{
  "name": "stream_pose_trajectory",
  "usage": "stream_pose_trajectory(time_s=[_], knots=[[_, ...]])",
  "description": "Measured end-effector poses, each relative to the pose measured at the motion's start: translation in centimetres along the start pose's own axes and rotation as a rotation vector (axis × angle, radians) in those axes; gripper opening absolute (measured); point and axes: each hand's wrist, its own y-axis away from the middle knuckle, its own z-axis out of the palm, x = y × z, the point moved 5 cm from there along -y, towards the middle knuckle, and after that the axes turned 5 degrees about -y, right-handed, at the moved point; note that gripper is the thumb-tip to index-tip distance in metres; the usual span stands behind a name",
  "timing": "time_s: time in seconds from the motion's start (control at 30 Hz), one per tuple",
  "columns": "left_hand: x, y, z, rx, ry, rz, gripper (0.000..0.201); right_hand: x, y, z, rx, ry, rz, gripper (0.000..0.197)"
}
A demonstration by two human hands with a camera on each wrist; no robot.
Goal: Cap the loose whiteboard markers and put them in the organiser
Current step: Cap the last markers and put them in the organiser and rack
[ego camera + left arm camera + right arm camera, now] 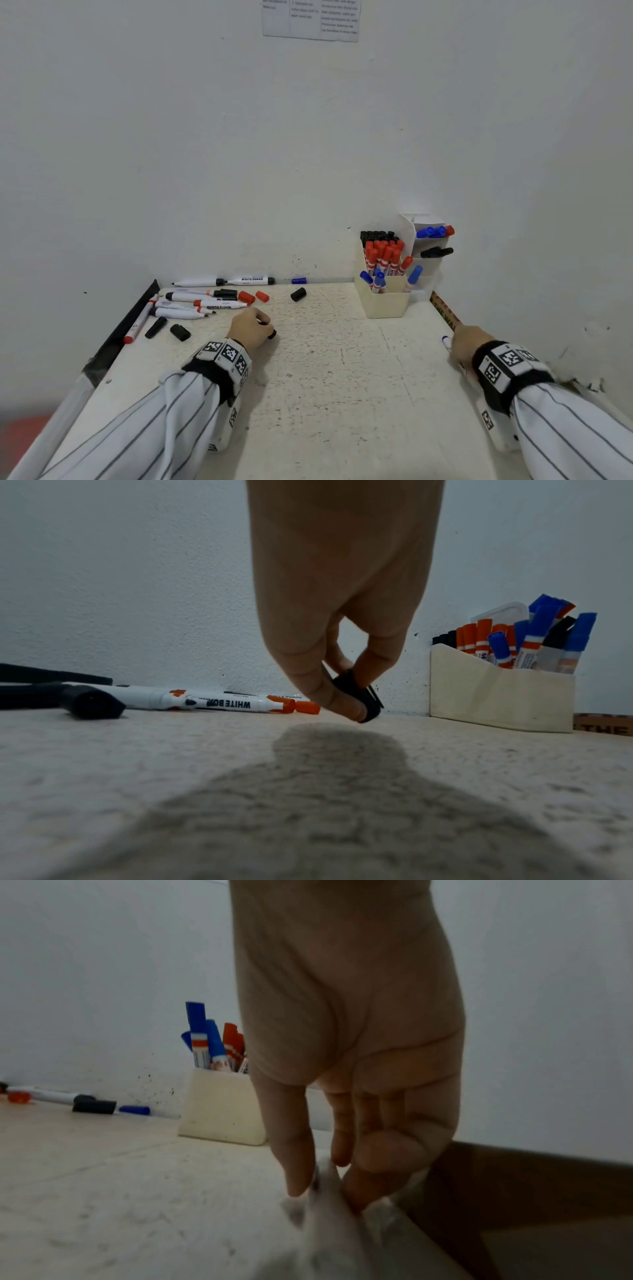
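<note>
Pinching a black cap (359, 699), the left hand (250, 327); right hand (464, 346) seemingly grips a blurred white marker (446, 341).

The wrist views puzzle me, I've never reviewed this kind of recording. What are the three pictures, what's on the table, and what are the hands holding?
No machine here: a person in a striped shirt wears three cameras. The head view looks down over both arms; each wrist view looks along one hand from just above the table.

The left hand pinches a black cap between thumb and fingertips, low over the table. The right hand, at the table's right edge, grips a white marker with a bluish tip; its wrist view is blurred, so details are unclear.

At the far left lie loose markers, several uncapped, with red caps and black caps scattered about. At the far right stands the cream organiser, already holding red, blue and black capped markers.
</note>
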Motion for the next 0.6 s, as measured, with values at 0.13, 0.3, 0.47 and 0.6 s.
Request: stream_pose_trajectory(time_s=[0.13, 0.3, 0.47, 0.6], knots=[[-0.3, 0.3, -0.7, -0.001, -0.008, 0.019, 0.015, -0.8, 0.5, 0.2, -0.027, 0.008, -0.031, 0.025], [-1.3, 0.2, -1.4, 0.007, -0.057, -0.003, 0.013, -3.8, 0.9, 0.4, -0.089, -0.117, -0.144, 0.035], [-1.9, 0.1, -1.7, 0.027, -0.042, -0.043, 0.020, -9.5, 2.8, 0.7, -0.262, -0.422, -0.307, 0.028], [-2.2, 0.1, -1.9, 0.028, -0.065, -0.068, 0.014, -14.2, 4.0, 0.6, -0.246, -0.555, -0.536, 0.028]])
